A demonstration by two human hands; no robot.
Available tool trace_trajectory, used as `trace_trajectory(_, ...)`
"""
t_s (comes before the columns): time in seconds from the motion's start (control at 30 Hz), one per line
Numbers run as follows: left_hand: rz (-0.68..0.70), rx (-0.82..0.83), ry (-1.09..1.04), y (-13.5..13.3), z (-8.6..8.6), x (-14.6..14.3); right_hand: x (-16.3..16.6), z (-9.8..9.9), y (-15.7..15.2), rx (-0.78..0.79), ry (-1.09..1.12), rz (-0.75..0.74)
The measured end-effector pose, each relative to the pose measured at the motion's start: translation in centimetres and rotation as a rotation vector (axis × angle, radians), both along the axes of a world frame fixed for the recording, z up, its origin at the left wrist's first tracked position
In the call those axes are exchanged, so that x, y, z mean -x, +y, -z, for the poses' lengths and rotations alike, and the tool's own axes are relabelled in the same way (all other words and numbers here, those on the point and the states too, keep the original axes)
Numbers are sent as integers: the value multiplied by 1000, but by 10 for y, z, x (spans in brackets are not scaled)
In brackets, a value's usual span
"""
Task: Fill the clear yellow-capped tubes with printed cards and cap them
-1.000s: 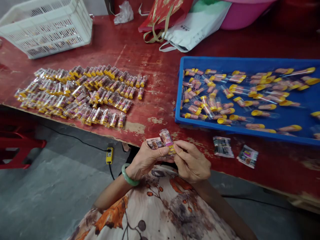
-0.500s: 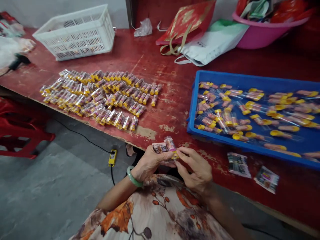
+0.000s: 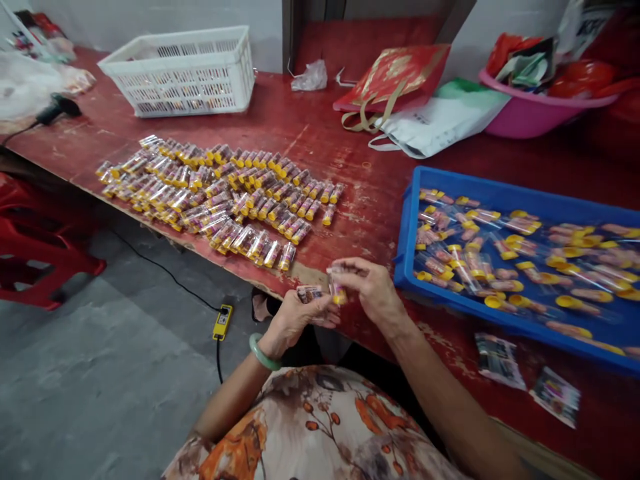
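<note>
My left hand (image 3: 295,319) is closed around a small stack of printed plastic sleeves (image 3: 309,293), held near the table's front edge. Just to its right, my right hand (image 3: 373,290) grips a small clear tube with a yellow cap (image 3: 337,288) between thumb and fingers, cap end down. A printed wrap shows around the tube, partly blurred. Beyond my hands to the left lie many wrapped tubes (image 3: 220,193) in rough rows. At the right, a blue tray (image 3: 407,230) holds many yellow-capped tubes with pinkish contents. Two small piles of printed sleeves (image 3: 500,360) (image 3: 556,396) lie before it.
On the red table (image 3: 360,230), a white plastic crate (image 3: 193,83) stands at the back left. Behind the tray are a red bag (image 3: 400,70), a white bag (image 3: 435,127) and a pink basin (image 3: 545,117). A red stool (image 3: 45,253) and a yellow power socket (image 3: 223,323) are at floor level.
My right hand has moved up and away from my left, taking the wrapped tube with it. My left hand keeps the sleeves. The view has tilted, shifting the table's contents lower and rightward.
</note>
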State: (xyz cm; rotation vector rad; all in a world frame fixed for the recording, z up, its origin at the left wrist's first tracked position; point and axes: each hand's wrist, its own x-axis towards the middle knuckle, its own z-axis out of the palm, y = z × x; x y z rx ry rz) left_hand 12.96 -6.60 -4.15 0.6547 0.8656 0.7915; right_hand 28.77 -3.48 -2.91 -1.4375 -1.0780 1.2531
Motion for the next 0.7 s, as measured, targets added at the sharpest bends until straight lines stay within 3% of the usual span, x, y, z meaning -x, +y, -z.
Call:
trace_trajectory(0.13, -223, 113, -51, 4, -1, 14, 17, 16, 63, 12, -94, 129)
trace_trajectory(0.23, -253, 184, -108, -1, -4, 22, 36, 27, 102, 24, -227, 162)
trace_trajectory(0.33, -235, 202, -120, -6, -9, 25, 53, 28, 119, 20, -393, 174)
trace_trajectory(0.43, -242, 190, -76, -6, -11, 24, 51, 17, 113, -36, -588, 161)
trace_trajectory(0.53, -226, 182, -31, -3, -11, 21, 16, -5, 83, -112, -791, 124)
trace_trajectory(0.63, -217, 195, -20, 0, -11, 15, -53, -30, 46, -130, -979, 146)
trace_trajectory(0.7, -202, 192, -42, 1, -11, 8, -104, -38, 31, -62, -1095, 164)
